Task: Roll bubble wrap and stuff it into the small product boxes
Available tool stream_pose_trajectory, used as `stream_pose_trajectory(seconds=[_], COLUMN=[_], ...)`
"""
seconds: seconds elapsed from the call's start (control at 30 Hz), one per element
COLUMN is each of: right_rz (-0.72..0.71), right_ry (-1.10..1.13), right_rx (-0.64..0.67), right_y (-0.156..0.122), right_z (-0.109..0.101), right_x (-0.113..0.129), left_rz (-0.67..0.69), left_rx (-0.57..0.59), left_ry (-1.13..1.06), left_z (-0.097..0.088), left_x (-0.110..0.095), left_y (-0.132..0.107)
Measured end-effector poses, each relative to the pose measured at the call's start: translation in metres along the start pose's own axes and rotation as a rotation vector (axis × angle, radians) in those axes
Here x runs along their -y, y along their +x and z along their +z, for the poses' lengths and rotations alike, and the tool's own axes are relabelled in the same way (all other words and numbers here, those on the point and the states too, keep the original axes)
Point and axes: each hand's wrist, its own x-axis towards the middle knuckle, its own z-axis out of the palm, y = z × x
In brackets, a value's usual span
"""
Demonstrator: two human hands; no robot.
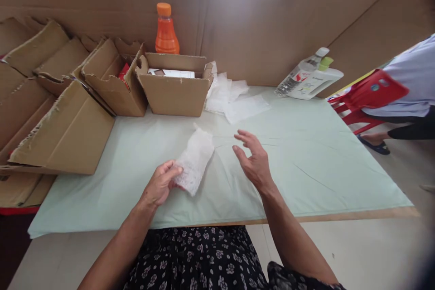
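Note:
My left hand [161, 183] grips the near end of a white bubble-wrap pouch [195, 158], thumb on top. Something reddish shows through at the pouch's lower edge, but its kind is hidden by the wrap. The far end of the pouch stands crumpled and looks loose. To the right of it, my right hand [253, 158] hovers over the pale green tablecloth [306, 158] with fingers apart and nothing in them. Beyond both hands lies a loose pile of flat white bubble-wrap pouches [246, 108].
Open cardboard boxes [175, 95] line the left and back, one with a white printed item inside. Behind them stands an orange bottle [166, 31]. A clear bottle [301, 74] and white jug [316, 84] are back right. Another person sits on a red chair [377, 95].

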Motion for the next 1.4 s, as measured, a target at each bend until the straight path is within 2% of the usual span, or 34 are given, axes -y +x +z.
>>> stream_pose_trajectory(seconds=[0.07,0.13,0.23,0.3,0.4,0.53,0.57,0.63,0.73,0.77,0.83,0.93,1.03,1.07,1.13,1.23,1.3,1.4], right_rz=[-0.030,-0.088,-0.204,-0.253,-0.252,-0.186,-0.154,-0.097,-0.106,-0.136,-0.215,-0.307,-0.300,-0.282,-0.228,-0.130,-0.086,-0.111], right_ry=[0.012,0.004,-0.052,-0.078,-0.007,0.249,0.278,0.260,0.181,0.165,0.121,-0.032,-0.123,-0.109,-0.031,0.106,0.116,-0.008], right_rx=[0.143,0.310,0.557,0.642,0.623,0.633,0.597,0.446,0.247,0.239,0.311,0.478,0.513,0.506,0.509,0.559,0.519,0.364], right_y=[-0.012,-0.021,-0.025,-0.024,-0.023,-0.032,-0.036,-0.042,-0.049,-0.051,-0.053,-0.055,-0.056,-0.056,-0.056,-0.055,-0.056,-0.056], right_z=[0.012,0.030,0.060,0.071,0.063,0.029,0.022,0.014,0.015,0.019,0.031,0.054,0.071,0.074,0.073,0.067,0.062,0.057], right_x=[-0.003,0.001,0.013,0.018,0.019,0.020,0.021,0.026,0.034,0.036,0.039,0.037,0.030,0.028,0.025,0.025,0.026,0.029], left_rz=[-0.100,-0.141,-0.114,-0.069,-0.020,-0.025,-0.023,-0.021,-0.067,-0.090,-0.104,0.030,0.364,0.478,0.635,0.643,0.601,0.596], left_rx=[-0.008,-0.032,-0.136,-0.182,-0.156,-0.082,-0.061,-0.041,-0.048,-0.043,-0.020,-0.061,-0.201,-0.209,-0.137,-0.021,-0.055,-0.168], left_ry=[-0.028,-0.017,0.057,0.115,0.152,0.087,0.053,-0.021,-0.079,-0.076,-0.046,0.113,0.506,0.654,0.884,1.004,1.009,1.032], left_z=[-0.008,-0.014,-0.018,-0.016,-0.012,-0.004,-0.001,0.005,0.011,0.012,0.011,0.004,-0.004,-0.007,-0.012,-0.016,-0.016,-0.014], left_x=[0.013,0.025,0.034,0.034,0.026,0.011,0.007,0.002,-0.001,0.000,0.002,0.007,0.012,0.013,0.017,0.023,0.028,0.032], left_y=[-0.013,-0.028,-0.047,-0.055,-0.060,-0.043,-0.034,-0.014,0.013,0.018,0.022,0.012,-0.004,-0.008,-0.014,-0.012,-0.004,0.011])
